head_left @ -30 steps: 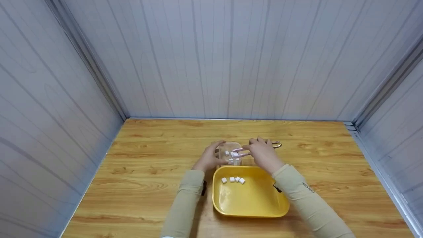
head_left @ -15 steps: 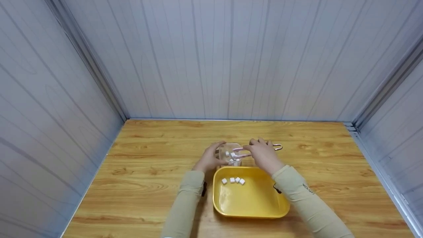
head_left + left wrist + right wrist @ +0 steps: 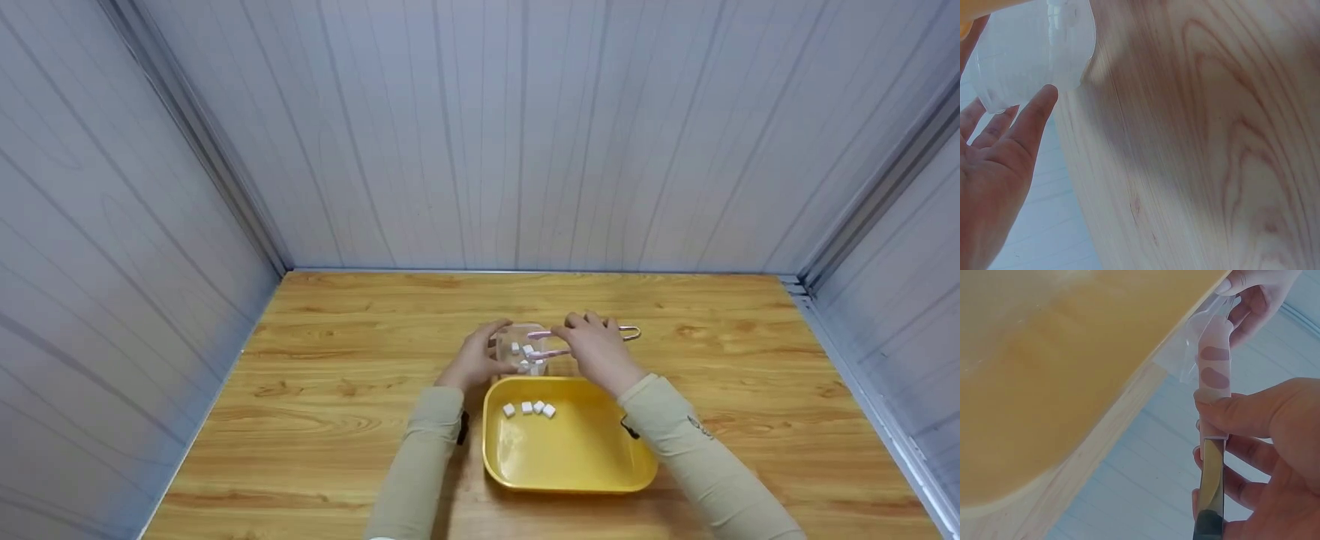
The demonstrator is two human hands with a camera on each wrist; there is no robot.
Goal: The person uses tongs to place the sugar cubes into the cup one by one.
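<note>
I see the left hand [image 3: 477, 358] curled round a clear container [image 3: 520, 331], thumb on the near side, fingers on the far side. Container on the table [image 3: 337, 405], just past the far edge of a yellow tub [image 3: 574, 461], toward that edge's left end. I count several white cubes [image 3: 528, 350] inside, partly hidden.

I've got the right hand [image 3: 600, 351] grasping pink tongs [image 3: 550, 353], metal loop end sticking out right, tips apart over the container. Can't tell if the tips touch a cube.

Four more cubes [image 3: 526, 408] lie in the tub near its far left corner, rightmost two about touching. Both arms in beige sleeves [image 3: 420, 450].
</note>
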